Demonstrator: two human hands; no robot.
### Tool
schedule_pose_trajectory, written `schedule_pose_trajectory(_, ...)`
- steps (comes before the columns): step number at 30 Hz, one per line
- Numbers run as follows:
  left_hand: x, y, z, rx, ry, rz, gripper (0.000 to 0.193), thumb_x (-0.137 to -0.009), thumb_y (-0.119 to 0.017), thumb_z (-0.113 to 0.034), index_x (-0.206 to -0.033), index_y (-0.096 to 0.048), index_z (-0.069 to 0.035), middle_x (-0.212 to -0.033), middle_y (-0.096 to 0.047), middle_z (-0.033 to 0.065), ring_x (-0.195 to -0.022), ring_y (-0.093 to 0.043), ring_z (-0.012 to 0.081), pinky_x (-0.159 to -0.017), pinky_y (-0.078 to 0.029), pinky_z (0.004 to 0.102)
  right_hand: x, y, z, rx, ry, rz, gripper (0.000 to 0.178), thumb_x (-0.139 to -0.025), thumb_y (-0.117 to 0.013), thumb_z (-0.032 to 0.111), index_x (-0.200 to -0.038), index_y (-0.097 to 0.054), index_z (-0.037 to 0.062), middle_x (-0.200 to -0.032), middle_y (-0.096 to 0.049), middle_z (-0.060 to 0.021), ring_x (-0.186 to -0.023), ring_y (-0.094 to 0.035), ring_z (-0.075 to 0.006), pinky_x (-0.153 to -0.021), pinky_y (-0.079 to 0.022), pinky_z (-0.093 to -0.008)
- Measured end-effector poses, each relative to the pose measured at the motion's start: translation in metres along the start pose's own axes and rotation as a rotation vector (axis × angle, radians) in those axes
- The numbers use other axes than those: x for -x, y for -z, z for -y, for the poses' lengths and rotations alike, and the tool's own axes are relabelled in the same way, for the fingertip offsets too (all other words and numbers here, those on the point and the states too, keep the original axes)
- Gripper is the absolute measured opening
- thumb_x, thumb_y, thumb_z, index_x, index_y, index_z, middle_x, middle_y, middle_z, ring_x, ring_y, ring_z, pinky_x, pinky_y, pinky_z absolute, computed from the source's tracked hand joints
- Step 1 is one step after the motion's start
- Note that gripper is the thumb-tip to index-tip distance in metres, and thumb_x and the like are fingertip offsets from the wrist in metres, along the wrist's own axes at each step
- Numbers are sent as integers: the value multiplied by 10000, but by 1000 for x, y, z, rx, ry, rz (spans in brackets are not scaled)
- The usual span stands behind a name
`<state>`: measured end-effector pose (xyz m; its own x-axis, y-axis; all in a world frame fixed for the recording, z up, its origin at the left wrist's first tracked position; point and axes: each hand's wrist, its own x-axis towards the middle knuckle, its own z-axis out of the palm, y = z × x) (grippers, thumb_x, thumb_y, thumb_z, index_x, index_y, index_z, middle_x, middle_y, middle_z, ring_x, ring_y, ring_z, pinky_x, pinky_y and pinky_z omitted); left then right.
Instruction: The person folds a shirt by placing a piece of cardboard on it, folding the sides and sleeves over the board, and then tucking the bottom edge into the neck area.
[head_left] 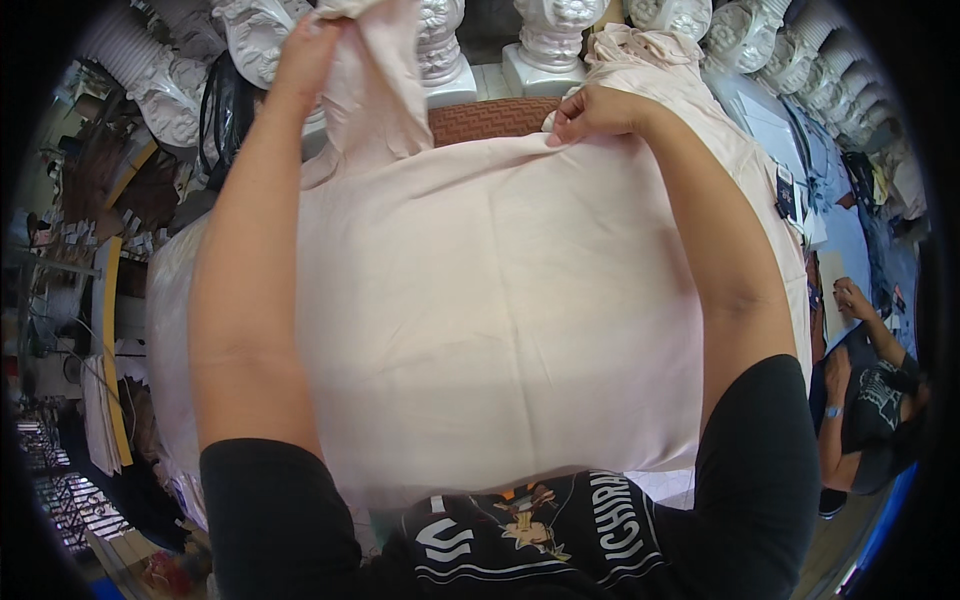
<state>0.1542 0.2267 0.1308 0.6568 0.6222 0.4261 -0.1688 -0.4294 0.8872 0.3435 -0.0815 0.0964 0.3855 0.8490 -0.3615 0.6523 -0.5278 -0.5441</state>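
A large piece of pale pink cloth (440, 300) lies spread out in front of me, with creases across its middle. My left hand (308, 58) is closed on a raised part of it at the far left, and that part hangs down in loose folds. At the far edge, right of centre, my right hand (600, 112) pinches the cloth between thumb and fingers. Both arms are stretched forward over the cloth. More of the same pale fabric (650, 55) lies bunched beyond my right hand and runs down the right side.
White ornate pedestals (560, 40) line the far side. A brown textured surface (490, 122) shows between the cloth and them. On the right a co-worker's hand (852, 298) rests near blue fabric (848, 240). Shelving with a yellow edge (112, 350) stands at left.
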Motion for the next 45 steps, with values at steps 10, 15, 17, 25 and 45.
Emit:
schedule_pose_trajectory(10,-47,101,-31,169,-233,-416,355,-846,-625,-124,-1167,-549,9,-1099,-602,81,-970,-578,181,-851,-462,295,69,16,36,666,-116,73,362,-656,-717,304,-861,-652,12,-790,-663,-118,-743,-620,-249,-669,-478,-368)
schedule_pose_trajectory(15,-64,133,-46,159,-307,-425,366,-853,-626,-135,-1177,-547,14,-1131,-593,84,-1005,-564,178,-859,-453,296,82,-2,7,311,7,-66,382,-674,-704,274,-954,-618,29,-820,-639,-94,-790,-596,-228,-726,-467,-344)
schedule_pose_trajectory(17,-69,139,-48,124,-326,-419,364,-858,-620,-142,-1178,-547,17,-1140,-590,86,-1011,-562,178,-866,-447,294,90,-6,5,276,-12,-92,379,-683,-700,264,-975,-610,39,-823,-630,-80,-811,-583,-221,-744,-460,-330)
schedule_pose_trajectory(25,-49,132,-71,-46,-344,-447,342,-855,-579,-144,-1142,-564,40,-1086,-609,98,-970,-576,180,-824,-455,287,119,-1,18,89,185,45,212,-790,-606,169,-960,-629,44,-838,-643,-39,-834,-589,-154,-775,-463,-312)
schedule_pose_trajectory(45,8,129,-93,36,-254,-387,343,-881,-555,-127,-1170,-546,58,-1187,-565,120,-1078,-542,204,-937,-416,315,181,1,-42,223,-192,-318,193,-767,-676,169,-908,-672,37,-774,-657,-68,-783,-606,-160,-722,-474,-290)
